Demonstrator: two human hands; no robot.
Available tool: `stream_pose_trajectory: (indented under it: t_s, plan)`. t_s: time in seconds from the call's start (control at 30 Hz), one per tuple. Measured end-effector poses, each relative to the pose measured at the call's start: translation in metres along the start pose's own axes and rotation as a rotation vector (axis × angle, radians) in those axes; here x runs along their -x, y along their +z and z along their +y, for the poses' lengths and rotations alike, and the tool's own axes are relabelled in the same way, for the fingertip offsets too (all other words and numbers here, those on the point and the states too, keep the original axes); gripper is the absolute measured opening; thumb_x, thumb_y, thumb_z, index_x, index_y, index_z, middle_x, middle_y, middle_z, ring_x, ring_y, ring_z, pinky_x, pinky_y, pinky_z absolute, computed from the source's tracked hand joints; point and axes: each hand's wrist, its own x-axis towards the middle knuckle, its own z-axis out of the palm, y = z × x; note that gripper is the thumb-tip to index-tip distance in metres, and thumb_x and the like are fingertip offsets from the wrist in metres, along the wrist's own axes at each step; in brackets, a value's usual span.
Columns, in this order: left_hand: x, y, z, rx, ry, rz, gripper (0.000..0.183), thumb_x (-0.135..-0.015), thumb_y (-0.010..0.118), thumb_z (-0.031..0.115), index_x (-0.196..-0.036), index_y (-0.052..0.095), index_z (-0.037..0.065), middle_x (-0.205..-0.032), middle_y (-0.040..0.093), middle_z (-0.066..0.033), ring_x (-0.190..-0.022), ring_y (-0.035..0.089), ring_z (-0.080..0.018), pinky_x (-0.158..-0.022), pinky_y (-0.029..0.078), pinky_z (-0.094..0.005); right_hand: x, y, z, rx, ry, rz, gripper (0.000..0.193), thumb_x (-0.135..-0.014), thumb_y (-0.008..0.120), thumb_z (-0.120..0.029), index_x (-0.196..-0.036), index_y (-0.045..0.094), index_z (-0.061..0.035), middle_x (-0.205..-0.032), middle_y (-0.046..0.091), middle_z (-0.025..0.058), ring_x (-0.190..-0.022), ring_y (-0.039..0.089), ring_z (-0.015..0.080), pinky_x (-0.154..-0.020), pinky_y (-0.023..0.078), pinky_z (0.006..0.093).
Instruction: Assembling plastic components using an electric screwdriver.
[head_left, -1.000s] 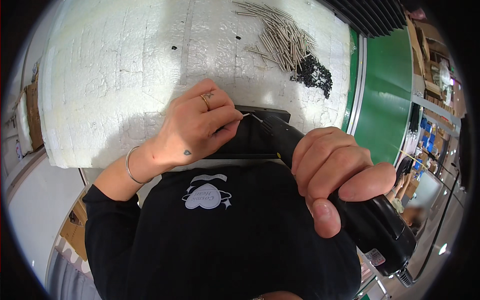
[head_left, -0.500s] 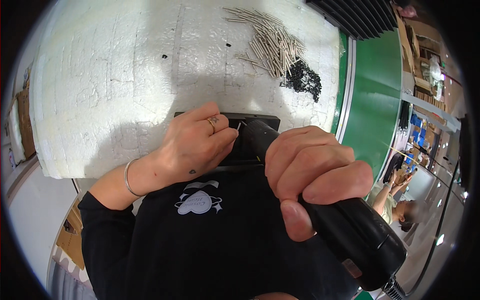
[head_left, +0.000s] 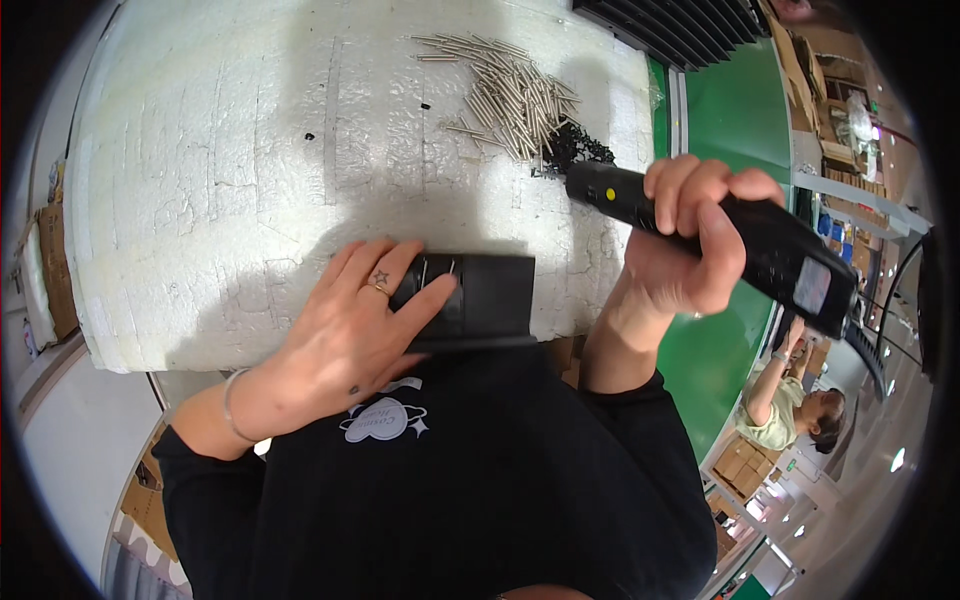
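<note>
A flat black block (head_left: 500,292) lies at the near edge of the white padded surface, against my black shirt. My left hand (head_left: 360,300) grips its left end, fingers bent over the top; the thumb is mostly hidden. Two thin silver pins (head_left: 451,268) show on the block beside my index finger. Raised off to the right, my right hand (head_left: 705,235) is wrapped round a black corded power tool (head_left: 780,255), like an electric screwdriver. Its front end points left, above a heap of tiny black parts (head_left: 575,150) that it partly covers. Silver metal pins (head_left: 515,100) lie heaped beside those.
Two small black bits (head_left: 310,136) lie loose on the white surface (head_left: 230,200). A black ribbed object (head_left: 690,30) stands at the far right, by a green surface (head_left: 735,130). Further right, another person (head_left: 790,410) is at work near cardboard boxes (head_left: 742,465).
My right hand has lifted the power tool away from the block, up and to the right. The left hand's pinching fingers have spread over the block, which now shows more.
</note>
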Motion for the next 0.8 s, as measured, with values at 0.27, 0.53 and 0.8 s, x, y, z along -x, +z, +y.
stream_pose_trajectory:
  t_s: [0.27, 0.53, 0.8]
  plan:
    - [-0.019, -0.021, -0.019, 0.268, -0.060, -0.180, 0.035, -0.084, 0.070, 0.022, -0.114, 0.066, 0.005, -0.091, 0.065, -0.0139, -0.083, 0.060, -0.0349, -0.072, 0.048, -0.0411, -0.003, -0.007, 0.017, -0.082, 0.006, 0.010, 0.030, -0.075, 0.049, 0.006, -0.104, 0.046, -0.0015, -0.065, 0.051, 0.0082, -0.049, 0.043, 0.0143, -0.050, 0.042, 0.0312]
    - [-0.055, -0.002, -0.028, 0.167, 0.073, 0.148, 0.021, -0.082, 0.071, 0.021, -0.098, 0.069, 0.008, -0.088, 0.060, -0.0044, -0.087, 0.055, -0.0260, -0.074, 0.048, -0.0359, 0.002, -0.001, -0.014, -0.099, -0.009, -0.005, 0.034, -0.075, 0.052, -0.004, -0.108, 0.043, -0.0065, -0.061, 0.043, 0.0039, -0.050, 0.042, 0.0149, -0.056, 0.042, 0.0329]
    - [-0.133, 0.032, -0.035, 0.204, 0.347, 0.400, 0.015, -0.074, 0.077, 0.013, -0.084, 0.067, 0.009, -0.084, 0.063, -0.0018, -0.089, 0.057, -0.0232, -0.074, 0.050, -0.0338, 0.004, -0.011, -0.035, -0.135, -0.097, -0.087, 0.035, -0.078, 0.055, -0.008, -0.111, 0.042, -0.0091, -0.061, 0.046, 0.0021, -0.049, 0.045, 0.0138, -0.056, 0.040, 0.0322]
